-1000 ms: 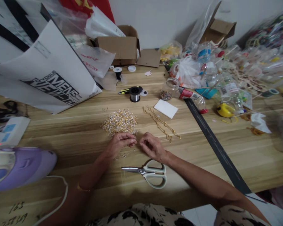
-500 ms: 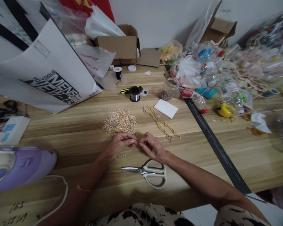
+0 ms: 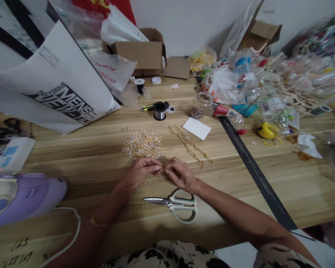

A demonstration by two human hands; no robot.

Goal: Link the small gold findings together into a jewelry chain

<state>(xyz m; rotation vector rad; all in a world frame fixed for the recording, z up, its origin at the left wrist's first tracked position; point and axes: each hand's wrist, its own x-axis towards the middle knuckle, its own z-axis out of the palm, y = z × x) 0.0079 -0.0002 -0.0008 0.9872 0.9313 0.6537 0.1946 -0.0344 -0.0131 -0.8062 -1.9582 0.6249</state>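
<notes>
Thumb and fingers of my left hand (image 3: 145, 170) are pinched together, with something tiny at the tips that is too small to name. Close beside it on the right, my right hand (image 3: 182, 175) is also in a pinch, and what it holds cannot be made out. Just beyond my left hand lies a heap of small gold and silver pieces (image 3: 142, 144). A short silver chain (image 3: 147, 183) rests under my hands on the table. Scissors with pale handles (image 3: 173, 204) lie nearer to me, blades pointing left. Gold beaded chains (image 3: 191, 149) are stretched out to the right.
Behind the heap stand a wire spool (image 3: 159, 111) and a yellow cutter (image 3: 146, 108). A white pad (image 3: 197, 128) and a jar of beads (image 3: 199, 106) are at the right. Plastic bottles (image 3: 248, 80) crowd the back right; a paper bag (image 3: 58, 85) and purple device (image 3: 39, 197) stand left.
</notes>
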